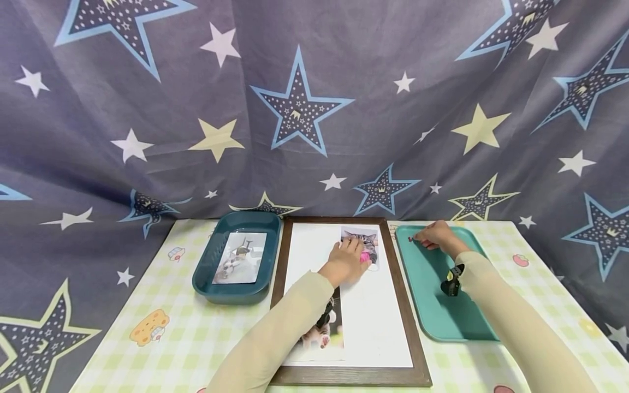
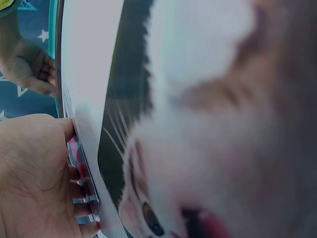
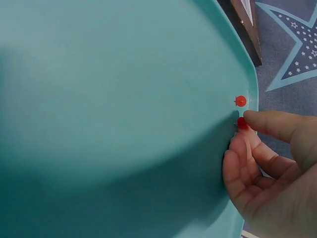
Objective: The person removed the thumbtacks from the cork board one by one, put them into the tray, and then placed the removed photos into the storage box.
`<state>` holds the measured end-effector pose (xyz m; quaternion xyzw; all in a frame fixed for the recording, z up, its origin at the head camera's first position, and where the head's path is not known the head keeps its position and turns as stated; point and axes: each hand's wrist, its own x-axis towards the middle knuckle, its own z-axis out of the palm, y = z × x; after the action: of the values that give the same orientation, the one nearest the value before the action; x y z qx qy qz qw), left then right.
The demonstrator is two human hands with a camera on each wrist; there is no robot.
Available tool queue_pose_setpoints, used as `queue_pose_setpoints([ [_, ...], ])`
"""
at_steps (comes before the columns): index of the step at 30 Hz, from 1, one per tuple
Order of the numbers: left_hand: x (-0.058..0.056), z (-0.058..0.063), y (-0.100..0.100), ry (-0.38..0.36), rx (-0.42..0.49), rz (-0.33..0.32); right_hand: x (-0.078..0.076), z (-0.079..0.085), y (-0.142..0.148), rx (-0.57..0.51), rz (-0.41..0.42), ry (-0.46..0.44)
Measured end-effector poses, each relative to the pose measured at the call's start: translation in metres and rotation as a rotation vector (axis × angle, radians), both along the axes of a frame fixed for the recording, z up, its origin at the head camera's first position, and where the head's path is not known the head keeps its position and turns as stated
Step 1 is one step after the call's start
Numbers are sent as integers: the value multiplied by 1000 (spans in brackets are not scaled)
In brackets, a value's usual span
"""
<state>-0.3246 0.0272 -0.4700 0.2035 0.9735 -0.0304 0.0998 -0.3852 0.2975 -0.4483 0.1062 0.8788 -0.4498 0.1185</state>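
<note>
Red pushpin [image 3: 241,123] is pinched by fingers of right hand [image 1: 434,235] at green tray [image 3: 124,94]; left hand [image 1: 346,263], fingers extended, rests on cat photo [image 1: 372,245].

Right-wrist view close above teal tray [image 3: 124,94]

Checked tablecloth [image 1: 182,322] — 1 framed board [image 1: 354,375] between 2 trays [image 1: 231,295] [image 1: 444,314]

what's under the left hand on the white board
A cat photo. Its top and right edges show in the head view; its lower left is covered by the left hand, so that part can't be seen.
</note>
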Motion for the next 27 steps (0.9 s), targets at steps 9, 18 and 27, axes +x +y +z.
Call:
queue_pose_setpoints([
  [9, -2, 1, 1, 11, -7, -1, -4, 0, -1, 5, -16, -3],
  [18, -3, 1, 1, 6, -2, -2, -4, 1, -1, 21, -7, -3],
  [27, -1, 2, 1, -7, -9, -3, -8, -3, 2, 11, -17, -30],
])
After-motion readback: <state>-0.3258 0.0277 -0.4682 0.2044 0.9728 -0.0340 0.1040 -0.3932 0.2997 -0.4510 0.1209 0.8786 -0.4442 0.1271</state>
